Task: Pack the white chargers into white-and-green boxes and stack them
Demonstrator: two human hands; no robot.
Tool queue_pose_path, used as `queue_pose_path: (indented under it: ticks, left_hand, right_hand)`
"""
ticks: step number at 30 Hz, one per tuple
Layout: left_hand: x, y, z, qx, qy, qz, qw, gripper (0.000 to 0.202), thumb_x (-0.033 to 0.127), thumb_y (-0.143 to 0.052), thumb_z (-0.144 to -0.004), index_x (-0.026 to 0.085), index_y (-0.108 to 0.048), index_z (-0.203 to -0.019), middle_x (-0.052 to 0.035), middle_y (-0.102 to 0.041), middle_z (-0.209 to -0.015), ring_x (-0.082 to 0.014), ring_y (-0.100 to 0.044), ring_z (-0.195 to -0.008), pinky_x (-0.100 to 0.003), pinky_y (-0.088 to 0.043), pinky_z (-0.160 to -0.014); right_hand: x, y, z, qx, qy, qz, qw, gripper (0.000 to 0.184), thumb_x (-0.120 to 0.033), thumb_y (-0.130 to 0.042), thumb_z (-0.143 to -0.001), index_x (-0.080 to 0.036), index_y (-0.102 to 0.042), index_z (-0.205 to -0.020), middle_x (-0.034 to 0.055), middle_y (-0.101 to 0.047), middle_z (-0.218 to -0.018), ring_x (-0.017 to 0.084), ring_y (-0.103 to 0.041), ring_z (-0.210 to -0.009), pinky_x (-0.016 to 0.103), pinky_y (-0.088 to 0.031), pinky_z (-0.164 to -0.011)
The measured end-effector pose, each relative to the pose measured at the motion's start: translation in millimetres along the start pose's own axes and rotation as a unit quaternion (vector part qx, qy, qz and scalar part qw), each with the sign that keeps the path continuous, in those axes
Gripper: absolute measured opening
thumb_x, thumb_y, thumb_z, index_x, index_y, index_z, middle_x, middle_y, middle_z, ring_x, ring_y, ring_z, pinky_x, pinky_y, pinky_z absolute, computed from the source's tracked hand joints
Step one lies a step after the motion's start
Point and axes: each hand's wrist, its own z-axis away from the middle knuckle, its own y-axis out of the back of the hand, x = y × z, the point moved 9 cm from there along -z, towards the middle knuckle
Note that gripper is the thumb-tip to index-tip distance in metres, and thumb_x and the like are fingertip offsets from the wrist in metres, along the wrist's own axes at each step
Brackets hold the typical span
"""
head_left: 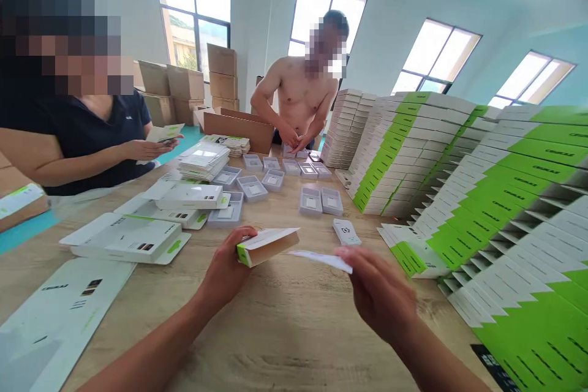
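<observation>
In my left hand (226,268) is a white and green carton (272,246), its open end facing right and its brown inside showing. My right hand (383,291), somewhat blurred, pinches a thin white leaflet (324,259) whose far edge is close to the carton's open end. Just beyond the leaflet, a small white printed packet (346,233) lies on the wooden table (294,331). Farther back are several clear plastic trays (311,202) with white pieces inside.
Tall stacks of white and green boxes (496,196) line the right side. Partly folded cartons (133,236) and a flat carton sheet (64,312) lie at left. One person (73,141) at left holds a carton; another person (301,101) works across the table beside a cardboard box (239,128).
</observation>
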Motion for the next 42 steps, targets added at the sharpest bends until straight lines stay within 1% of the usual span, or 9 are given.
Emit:
queue_pose_path:
  ticks: [2, 5, 11, 14, 18, 25, 32, 36, 42]
  left_hand:
    - [0, -0.3, -1, 0.002, 0.001, 0.003, 1.000, 0.031, 0.018, -0.063, -0.073, 0.023, -0.063, -0.104, -0.0068, -0.068, -0.115, -0.0244, -0.065, -0.110, -0.038, -0.050, -0.098]
    - [0, -1.7, 0, -0.001, -0.003, 0.014, 1.000, 0.030, 0.017, -0.061, -0.074, 0.023, -0.064, -0.103, -0.0069, -0.069, -0.114, -0.0242, -0.066, -0.109, -0.037, -0.050, -0.097]
    - [-7, -2.7, 0, 0.008, 0.013, 0.056, 0.998, 0.028, 0.017, -0.065, -0.076, 0.025, -0.062, -0.104, -0.0048, -0.068, -0.114, -0.0231, -0.065, -0.110, -0.035, -0.049, -0.096]
    - [-12, 3.5, -2, 0.034, 0.035, 0.074, 0.996, 0.030, 0.020, -0.068, -0.076, 0.024, -0.061, -0.105, -0.0044, -0.067, -0.113, -0.0220, -0.066, -0.105, -0.033, -0.050, -0.093]
    - [-12, 20.5, -5, 0.084, 0.046, 0.073, 0.993, 0.033, 0.024, -0.072, -0.077, 0.024, -0.060, -0.108, -0.0042, -0.065, -0.114, -0.0219, -0.064, -0.108, -0.033, -0.050, -0.094]
    - [-7, 36.5, -10, 0.092, 0.044, 0.063, 0.993, 0.038, 0.028, -0.074, -0.078, 0.023, -0.062, -0.113, -0.0064, -0.067, -0.120, -0.0249, -0.064, -0.114, -0.036, -0.050, -0.098]
    - [-12, 42.2, -13, 0.100, 0.019, 0.039, 0.994, 0.036, 0.030, -0.072, -0.079, 0.022, -0.063, -0.113, -0.0073, -0.069, -0.116, -0.0256, -0.065, -0.111, -0.038, -0.051, -0.096]
    - [-11, 45.5, -13, 0.101, 0.000, 0.018, 0.995, 0.035, 0.026, -0.071, -0.079, 0.022, -0.063, -0.113, -0.0083, -0.068, -0.119, -0.0261, -0.064, -0.115, -0.040, -0.050, -0.099]
    - [-1, 31.8, -10, 0.064, -0.064, 0.003, 0.996, 0.037, 0.016, -0.066, -0.077, 0.022, -0.065, -0.114, -0.0107, -0.066, -0.123, -0.0267, -0.062, -0.119, -0.042, -0.050, -0.102]
  right_hand:
    - [-49, -9, -9, -0.026, 0.111, 0.000, 0.993, 0.035, -0.010, -0.045, -0.101, -0.014, -0.058, -0.134, 0.0135, -0.074, -0.113, 0.023, -0.070, -0.104, 0.033, -0.056, -0.088]
    - [-65, -38, -18, -0.073, 0.148, 0.013, 0.986, 0.033, -0.013, -0.044, -0.102, -0.010, -0.060, -0.131, 0.0165, -0.074, -0.111, 0.025, -0.070, -0.097, 0.036, -0.056, -0.082]
    - [87, -129, -22, -0.197, -0.215, 0.072, 0.954, 0.043, -0.024, -0.026, -0.107, -0.017, -0.063, -0.126, 0.0163, -0.069, -0.125, 0.025, -0.064, -0.118, 0.042, -0.050, -0.100]
    - [129, -172, -27, -0.273, -0.255, 0.080, 0.924, 0.037, -0.022, -0.041, -0.101, -0.012, -0.062, -0.130, 0.0235, -0.064, -0.133, 0.035, -0.059, -0.127, 0.054, -0.044, -0.105]
    - [114, -207, -24, -0.369, -0.216, 0.030, 0.904, 0.045, -0.025, -0.049, -0.097, -0.014, -0.056, -0.140, 0.0212, -0.061, -0.140, 0.032, -0.056, -0.132, 0.050, -0.039, -0.111]
    - [99, -221, -12, -0.503, -0.134, -0.070, 0.851, 0.117, -0.051, -0.083, -0.065, -0.027, -0.022, -0.161, 0.0134, -0.010, -0.170, 0.041, -0.001, -0.156, 0.066, -0.010, -0.119]
    - [70, -253, -30, -0.536, -0.073, -0.125, 0.832, 0.111, -0.028, -0.077, -0.063, -0.026, -0.024, -0.161, 0.0142, -0.021, -0.168, 0.038, -0.005, -0.156, 0.060, -0.010, -0.121]
    - [47, -230, -33, -0.517, -0.073, -0.139, 0.842, 0.096, -0.024, -0.079, -0.060, -0.015, -0.046, -0.149, 0.0202, -0.048, -0.148, 0.038, -0.039, -0.142, 0.052, -0.028, -0.118]
    - [11, -93, -4, -0.407, -0.165, -0.233, 0.868, 0.085, -0.019, -0.078, -0.064, -0.024, -0.050, -0.144, 0.0095, -0.053, -0.142, 0.027, -0.058, -0.124, 0.039, -0.047, -0.107]
